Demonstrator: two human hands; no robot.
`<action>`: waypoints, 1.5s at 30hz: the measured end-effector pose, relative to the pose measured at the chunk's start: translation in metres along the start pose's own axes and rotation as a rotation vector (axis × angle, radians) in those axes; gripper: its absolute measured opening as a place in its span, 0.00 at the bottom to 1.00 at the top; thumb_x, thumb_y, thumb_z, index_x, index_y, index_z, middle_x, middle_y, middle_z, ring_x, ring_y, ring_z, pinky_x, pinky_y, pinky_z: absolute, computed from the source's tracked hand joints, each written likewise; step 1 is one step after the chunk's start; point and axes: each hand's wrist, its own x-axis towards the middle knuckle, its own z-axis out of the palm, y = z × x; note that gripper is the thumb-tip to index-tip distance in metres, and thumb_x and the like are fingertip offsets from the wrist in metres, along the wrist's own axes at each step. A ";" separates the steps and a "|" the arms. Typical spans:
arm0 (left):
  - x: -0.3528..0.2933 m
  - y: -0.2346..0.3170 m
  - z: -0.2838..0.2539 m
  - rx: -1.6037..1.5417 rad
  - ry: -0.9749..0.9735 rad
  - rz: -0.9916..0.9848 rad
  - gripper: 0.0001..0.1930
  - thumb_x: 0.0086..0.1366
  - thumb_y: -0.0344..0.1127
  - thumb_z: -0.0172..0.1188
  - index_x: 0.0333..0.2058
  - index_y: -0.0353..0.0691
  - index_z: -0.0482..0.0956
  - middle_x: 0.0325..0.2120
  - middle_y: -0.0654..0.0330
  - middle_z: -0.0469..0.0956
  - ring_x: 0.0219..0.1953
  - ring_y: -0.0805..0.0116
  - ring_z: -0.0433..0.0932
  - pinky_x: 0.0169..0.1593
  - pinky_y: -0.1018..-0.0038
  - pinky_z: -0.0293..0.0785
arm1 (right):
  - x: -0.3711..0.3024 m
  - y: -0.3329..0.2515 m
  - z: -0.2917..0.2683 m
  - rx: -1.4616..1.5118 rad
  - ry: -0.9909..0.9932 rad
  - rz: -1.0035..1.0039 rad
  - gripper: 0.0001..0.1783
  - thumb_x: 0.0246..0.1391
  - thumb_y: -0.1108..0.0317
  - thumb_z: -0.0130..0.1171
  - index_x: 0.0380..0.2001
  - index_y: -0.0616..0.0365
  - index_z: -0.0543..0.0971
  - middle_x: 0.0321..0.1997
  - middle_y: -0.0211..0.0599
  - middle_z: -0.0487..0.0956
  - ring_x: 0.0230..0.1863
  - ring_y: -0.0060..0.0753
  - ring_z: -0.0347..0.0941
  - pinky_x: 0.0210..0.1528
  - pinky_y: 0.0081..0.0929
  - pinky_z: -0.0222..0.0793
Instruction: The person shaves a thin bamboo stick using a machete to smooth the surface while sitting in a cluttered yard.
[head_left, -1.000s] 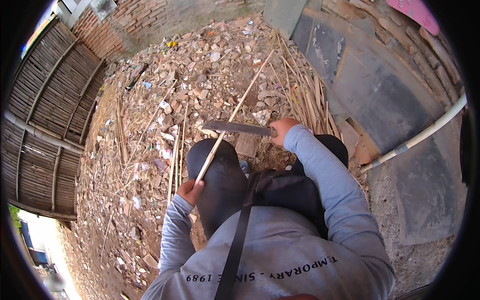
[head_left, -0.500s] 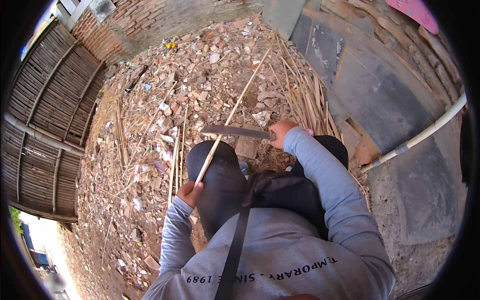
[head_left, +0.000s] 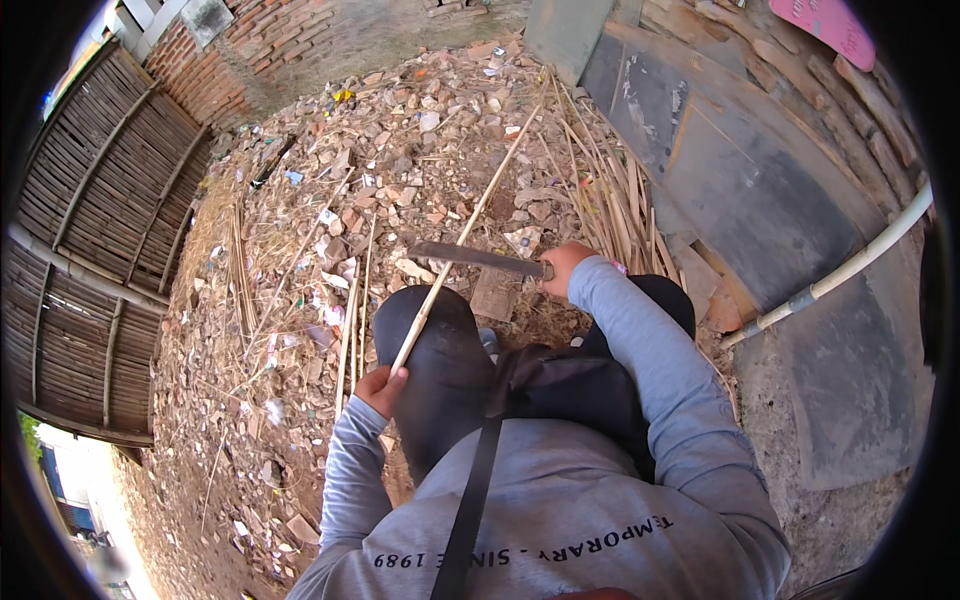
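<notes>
My left hand [head_left: 381, 390] is closed around the near end of a long, pale bamboo strip [head_left: 487, 198]. The strip runs over my left knee and slants away to the far right. In my right hand [head_left: 567, 268] is the handle of a machete [head_left: 480, 259], its broad, dark blade pointing left. The blade lies across the strip just beyond my left knee. Most of the handle is hidden by my fingers.
Rubble and litter [head_left: 400, 170] cover the ground. Split bamboo strips [head_left: 630, 205] lie in a pile at the right, with a few more strips [head_left: 353, 320] by my left knee. A bamboo slat panel [head_left: 85, 220] stands left; dark boards [head_left: 760, 190] and a pale pole [head_left: 830, 280] are right.
The machete has shifted slightly to the right, its tip a little higher and its handle end about level. The strip's far end has swung slightly left; my left hand is nearly still.
</notes>
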 end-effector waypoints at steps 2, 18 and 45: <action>0.001 0.001 0.000 0.017 0.009 0.003 0.18 0.64 0.47 0.56 0.31 0.35 0.77 0.20 0.70 0.71 0.24 0.82 0.66 0.28 0.82 0.63 | 0.002 0.008 -0.002 0.029 -0.012 0.041 0.18 0.37 0.55 0.62 0.34 0.50 0.79 0.32 0.47 0.79 0.38 0.50 0.75 0.44 0.41 0.71; -0.001 0.004 0.006 -0.033 0.052 0.040 0.19 0.64 0.48 0.55 0.21 0.39 0.72 0.15 0.70 0.64 0.19 0.81 0.62 0.23 0.80 0.59 | 0.003 0.014 -0.004 -0.003 -0.012 0.066 0.20 0.38 0.54 0.63 0.36 0.51 0.79 0.32 0.46 0.79 0.38 0.50 0.75 0.43 0.42 0.71; -0.001 -0.001 0.005 -0.011 0.067 0.043 0.19 0.64 0.49 0.55 0.25 0.36 0.75 0.16 0.70 0.66 0.21 0.81 0.63 0.24 0.80 0.60 | -0.005 0.005 -0.007 -0.015 0.009 0.034 0.19 0.39 0.57 0.62 0.36 0.53 0.78 0.35 0.45 0.79 0.41 0.48 0.75 0.46 0.40 0.70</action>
